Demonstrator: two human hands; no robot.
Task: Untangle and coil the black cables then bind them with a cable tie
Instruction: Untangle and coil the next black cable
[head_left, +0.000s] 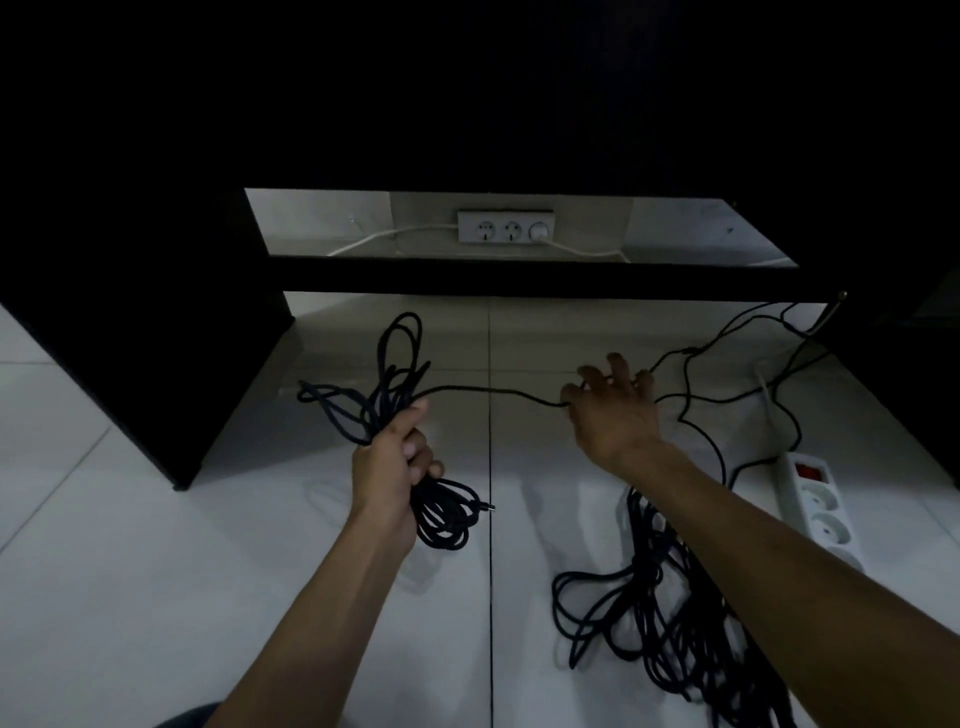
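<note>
Left hand grips coil; right hand pinches strand.

A white power strip lies on the tiled floor; wall sockets, with perhaps a white cord, sit behind dark furniture.

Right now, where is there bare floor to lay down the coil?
Bare floor lies left of the left hand holding the coil, beside the dark cabinet. Crowded right: loose cables and power strip.
</note>
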